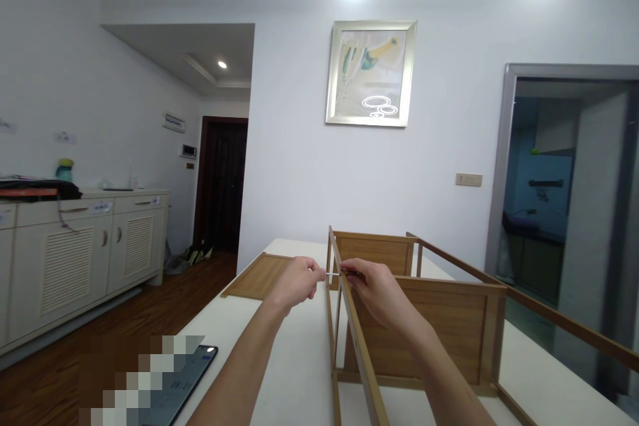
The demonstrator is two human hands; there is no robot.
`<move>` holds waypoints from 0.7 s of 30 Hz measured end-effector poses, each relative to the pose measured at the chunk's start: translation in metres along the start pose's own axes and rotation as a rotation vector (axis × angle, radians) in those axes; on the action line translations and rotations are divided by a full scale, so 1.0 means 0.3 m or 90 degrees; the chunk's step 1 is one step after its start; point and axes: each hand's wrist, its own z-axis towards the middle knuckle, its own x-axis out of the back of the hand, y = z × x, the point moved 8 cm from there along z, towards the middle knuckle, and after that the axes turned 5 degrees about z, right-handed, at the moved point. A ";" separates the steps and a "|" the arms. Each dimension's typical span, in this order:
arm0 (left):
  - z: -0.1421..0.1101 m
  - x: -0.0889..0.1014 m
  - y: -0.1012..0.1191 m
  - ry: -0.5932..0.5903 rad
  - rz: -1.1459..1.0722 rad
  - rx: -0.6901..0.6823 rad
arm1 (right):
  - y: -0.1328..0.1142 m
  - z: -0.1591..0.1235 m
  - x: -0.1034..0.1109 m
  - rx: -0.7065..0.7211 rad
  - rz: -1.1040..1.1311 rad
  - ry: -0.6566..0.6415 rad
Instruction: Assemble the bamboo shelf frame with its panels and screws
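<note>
My left hand (298, 281) is closed in a pinch on a thin light-coloured rod (333, 273), whose far end meets the left side of a narrow wooden rail; whether it is a screw or a tool's shaft I cannot tell. On the other side of that rail, my right hand (373, 287) has its fingers closed against the wood at the same spot. The rail belongs to a brown wooden shelf frame (367, 363) with panels fitted across it, lying on a white table (289, 363). What lies under my right fingertips is partly hidden.
A loose wooden panel (257, 276) lies on the table to the left. A phone (187, 383) rests near the table's left edge. The frame's long right rail (564, 323) reaches toward me. A white cabinet (90, 246) stands along the left wall.
</note>
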 end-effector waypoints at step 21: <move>0.008 -0.026 -0.010 -0.067 -0.068 -0.020 | 0.005 -0.003 -0.002 0.001 -0.010 0.000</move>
